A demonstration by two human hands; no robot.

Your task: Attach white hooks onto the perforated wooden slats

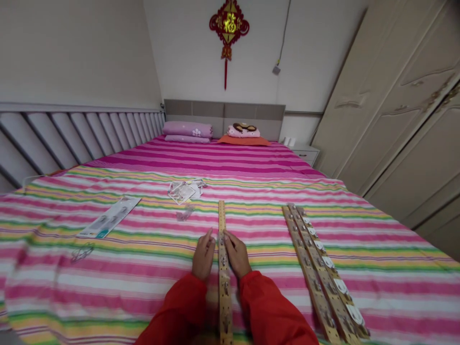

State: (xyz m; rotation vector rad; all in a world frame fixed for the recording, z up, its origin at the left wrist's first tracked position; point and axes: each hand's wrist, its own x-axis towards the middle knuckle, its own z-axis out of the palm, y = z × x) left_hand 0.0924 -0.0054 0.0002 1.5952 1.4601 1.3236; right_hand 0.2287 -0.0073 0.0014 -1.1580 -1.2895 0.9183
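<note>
A long, narrow wooden strip (pixel 224 275) lies lengthwise on the striped bed cover, between my forearms. Small metal fittings sit along its near part, while its far end shows bare wood with small holes. My left hand (pixel 204 255) is just left of the strip, fingers curled and thumb close to the index finger; whatever they may hold is hidden. From the other side, my right hand (pixel 237 253) has its fingertips against the strip, by the farthest fitting. Its fingers are bent and partly hide that spot.
Several similar strips (pixel 316 273) lie side by side to the right, the outermost with white round pieces. At left are a flat package (pixel 111 218) and a thin wire-like bundle (pixel 83 251). Ahead lie clear packets (pixel 187 190) and a small plastic bag (pixel 185 212).
</note>
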